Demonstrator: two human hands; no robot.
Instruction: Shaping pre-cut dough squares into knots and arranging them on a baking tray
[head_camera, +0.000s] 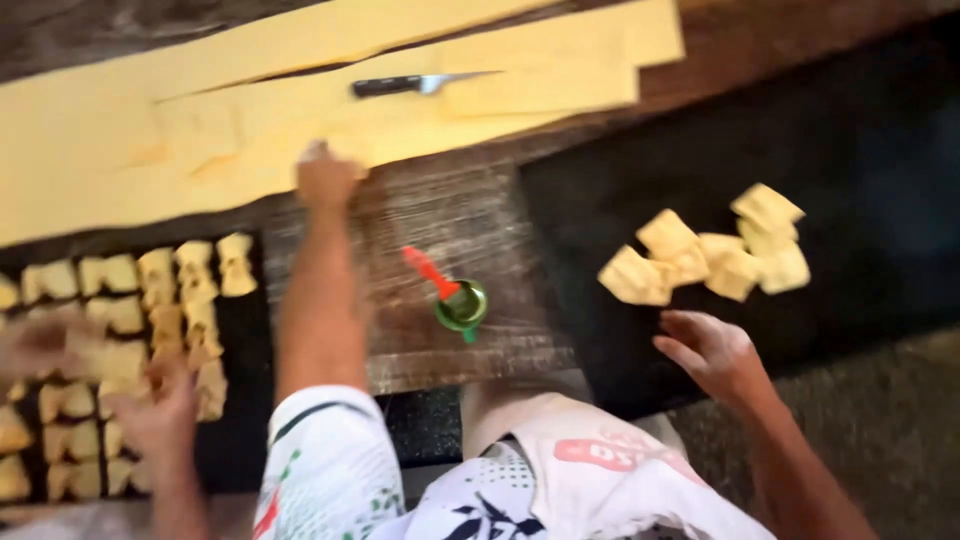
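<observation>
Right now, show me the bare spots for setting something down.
Free: the wooden board around the green cup, and the dark mat above the pile of folded dough. Crowded: the dough rows at left, the dough strips with the knife.

No packages on this worktop, no labels, no signs, no screens anywhere in view.
</observation>
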